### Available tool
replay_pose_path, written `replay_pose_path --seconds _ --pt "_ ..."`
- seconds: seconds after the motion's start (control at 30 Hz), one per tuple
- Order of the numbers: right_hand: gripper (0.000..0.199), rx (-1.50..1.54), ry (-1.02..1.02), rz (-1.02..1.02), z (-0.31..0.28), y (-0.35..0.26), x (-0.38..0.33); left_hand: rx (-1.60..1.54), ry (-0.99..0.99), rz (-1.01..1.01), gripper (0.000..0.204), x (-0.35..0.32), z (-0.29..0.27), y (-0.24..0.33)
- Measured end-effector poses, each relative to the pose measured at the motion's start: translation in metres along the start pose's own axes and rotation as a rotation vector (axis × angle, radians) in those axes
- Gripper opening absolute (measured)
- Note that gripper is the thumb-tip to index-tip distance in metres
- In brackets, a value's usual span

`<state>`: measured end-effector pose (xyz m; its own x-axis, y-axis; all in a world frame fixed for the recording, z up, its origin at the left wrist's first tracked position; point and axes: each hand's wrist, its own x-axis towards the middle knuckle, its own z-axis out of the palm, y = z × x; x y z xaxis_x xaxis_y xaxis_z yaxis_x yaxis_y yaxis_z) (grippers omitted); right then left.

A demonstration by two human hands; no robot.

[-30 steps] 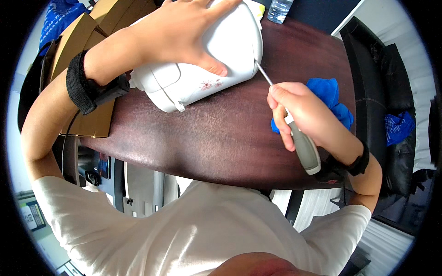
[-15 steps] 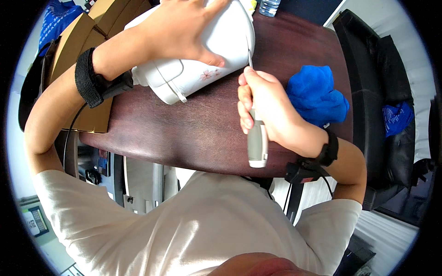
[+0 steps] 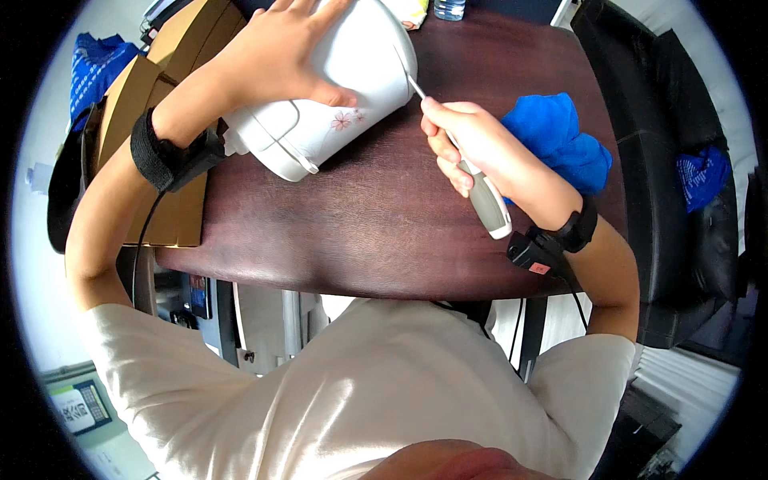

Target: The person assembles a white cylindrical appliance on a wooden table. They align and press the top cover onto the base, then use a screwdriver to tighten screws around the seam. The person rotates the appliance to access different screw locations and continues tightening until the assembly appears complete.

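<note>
A white electric hot-water pot (image 3: 364,60) with small pink flowers on its wall lies on its side on the dark wooden table (image 3: 360,232). My left hand (image 3: 280,56) rests on top of it, fingers spread flat across the wall. My right hand (image 3: 476,144) is closed round a screwdriver (image 3: 490,206) with a grey and white handle. The thin metal shaft points up and left, its tip at the seam near the pot's right end. How far the tip goes in cannot be made out.
Right of my right hand lies a crumpled blue cloth (image 3: 556,140). A cardboard box (image 3: 180,214) stands at the left, close to my left forearm. At the far edge is a clear plastic bottle (image 3: 450,10). A black sofa (image 3: 660,172) flanks the table's right side.
The screwdriver has tilted, its handle swinging right and upward, and my right hand has moved right with it. The pot appears a little further left, with my left hand still on it.
</note>
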<state>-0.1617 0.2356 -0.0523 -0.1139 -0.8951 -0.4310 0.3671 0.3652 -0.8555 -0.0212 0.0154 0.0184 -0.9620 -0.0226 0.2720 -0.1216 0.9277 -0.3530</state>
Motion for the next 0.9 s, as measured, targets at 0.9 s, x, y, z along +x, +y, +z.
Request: replay_pose_path --seconds 0.9 --pt "0.03 -0.001 -0.029 -0.082 -0.015 0.02 0.03 -0.202 -0.075 -0.003 0.118 0.011 0.006 -0.03"
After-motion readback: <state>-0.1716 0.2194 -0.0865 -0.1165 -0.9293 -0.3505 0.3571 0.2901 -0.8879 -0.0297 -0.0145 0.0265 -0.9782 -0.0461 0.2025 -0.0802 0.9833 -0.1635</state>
